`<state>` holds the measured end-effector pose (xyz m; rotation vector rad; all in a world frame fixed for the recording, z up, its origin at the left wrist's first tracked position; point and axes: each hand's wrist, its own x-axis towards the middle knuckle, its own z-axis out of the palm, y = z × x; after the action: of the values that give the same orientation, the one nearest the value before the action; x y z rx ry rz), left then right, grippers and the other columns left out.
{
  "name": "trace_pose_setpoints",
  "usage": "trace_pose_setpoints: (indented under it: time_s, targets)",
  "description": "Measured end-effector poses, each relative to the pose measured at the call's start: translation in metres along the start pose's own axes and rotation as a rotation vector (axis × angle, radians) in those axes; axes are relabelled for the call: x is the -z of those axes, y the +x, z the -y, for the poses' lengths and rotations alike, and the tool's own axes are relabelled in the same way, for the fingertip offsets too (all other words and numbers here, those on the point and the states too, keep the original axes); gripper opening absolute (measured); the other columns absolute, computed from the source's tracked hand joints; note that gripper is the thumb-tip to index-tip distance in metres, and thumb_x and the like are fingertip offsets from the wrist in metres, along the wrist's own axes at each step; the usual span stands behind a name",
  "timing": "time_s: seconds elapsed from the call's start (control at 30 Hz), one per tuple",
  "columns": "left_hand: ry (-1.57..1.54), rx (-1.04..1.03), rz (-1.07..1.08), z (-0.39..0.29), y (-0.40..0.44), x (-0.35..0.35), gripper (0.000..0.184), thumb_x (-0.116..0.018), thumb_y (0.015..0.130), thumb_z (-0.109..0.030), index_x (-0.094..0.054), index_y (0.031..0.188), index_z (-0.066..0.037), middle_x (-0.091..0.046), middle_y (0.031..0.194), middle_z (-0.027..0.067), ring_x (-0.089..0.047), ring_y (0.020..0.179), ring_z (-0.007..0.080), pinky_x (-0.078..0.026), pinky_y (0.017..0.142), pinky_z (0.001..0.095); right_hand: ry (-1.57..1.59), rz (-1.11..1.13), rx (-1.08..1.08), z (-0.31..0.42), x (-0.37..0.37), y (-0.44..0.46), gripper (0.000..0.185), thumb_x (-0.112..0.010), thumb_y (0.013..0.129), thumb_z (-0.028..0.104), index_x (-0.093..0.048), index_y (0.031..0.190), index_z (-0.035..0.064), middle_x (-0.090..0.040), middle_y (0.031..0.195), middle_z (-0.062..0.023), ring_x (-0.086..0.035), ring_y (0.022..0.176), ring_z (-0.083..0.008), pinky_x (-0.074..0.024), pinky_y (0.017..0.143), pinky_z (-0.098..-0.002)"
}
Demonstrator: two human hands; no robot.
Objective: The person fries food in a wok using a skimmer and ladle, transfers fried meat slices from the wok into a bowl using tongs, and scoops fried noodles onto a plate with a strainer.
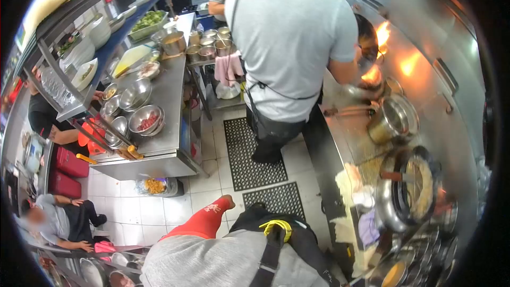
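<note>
My left hand (228, 201) reaches forward from a red sleeve (204, 218) at the bottom middle. It hangs over the floor near the edge of a black rubber mat (273, 200). Its fingers are too small and turned away to make out, and I see nothing in it. My right hand is not in view. A black sleeve or cloth (313, 244) lies on that side of my grey shirt (207, 260), with a yellow band (276, 228) on a dark strap. Nearest on the right, a large steel pot (385, 202) stands on the stove counter beside a purple cloth (368, 227).
A co-worker in a grey shirt (289, 37) stands ahead at a wok (365, 42) with flames. On the left, a steel table (167, 143) bears metal bowls, one with red pieces (146, 119). Below stands a bin (172, 187). Another person sits (56, 223) lower left.
</note>
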<state>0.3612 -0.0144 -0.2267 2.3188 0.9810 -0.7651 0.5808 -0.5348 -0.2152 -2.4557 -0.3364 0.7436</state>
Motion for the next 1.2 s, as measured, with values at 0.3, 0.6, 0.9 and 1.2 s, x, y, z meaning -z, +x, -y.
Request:
trace_pose_setpoints:
  time_s: [0.3,0.6,0.9,1.2]
  targets:
    - [0.048,-0.072,0.068,0.008,0.094,0.034,0.037,-0.055,0.069,-0.026,-0.068,0.091,0.000,-0.064,0.100,0.0218,-0.062,0.095,0.0346,-0.051,0.081,0.0398,-0.141,-0.072,0.139,0.036,-0.003,0.032,0.031,-0.055,0.082,0.031,-0.065,0.082,0.0011,-0.063,0.078,-0.0207,-0.060,0.076,-0.0377,-0.0453,0.067,-0.0457]
    - [0.364,-0.502,0.289,-0.046,0.124,0.089,0.031,-0.050,0.080,-0.032,-0.067,0.079,-0.006,-0.067,0.082,0.0137,-0.066,0.077,0.0284,-0.053,0.071,0.0396,0.112,-0.356,-0.228,0.127,-0.009,-0.005,0.033,-0.054,0.080,0.035,-0.066,0.076,0.0042,-0.065,0.075,-0.0186,-0.065,0.071,-0.0279,-0.0497,0.068,-0.0415]
    - [0.622,-0.667,0.251,-0.078,0.131,0.085,0.029,-0.053,0.078,-0.032,-0.068,0.079,-0.008,-0.067,0.082,0.0140,-0.066,0.079,0.0286,-0.053,0.070,0.0401,-0.302,0.163,-0.429,0.005,-0.102,-0.089,0.026,-0.059,0.078,0.023,-0.067,0.099,0.0119,-0.066,0.098,-0.0134,-0.064,0.090,-0.0298,-0.0529,0.075,-0.0408]
    - [0.847,-0.891,0.198,-0.178,0.092,0.060,0.028,-0.055,0.076,-0.033,-0.069,0.080,-0.010,-0.067,0.082,0.0144,-0.066,0.080,0.0288,-0.052,0.070,0.0406,-0.077,-0.001,-0.503,-0.076,-0.126,-0.124,0.029,-0.047,0.085,0.027,-0.069,0.089,0.0090,-0.066,0.088,-0.0156,-0.065,0.083,-0.0284,-0.0524,0.073,-0.0404]
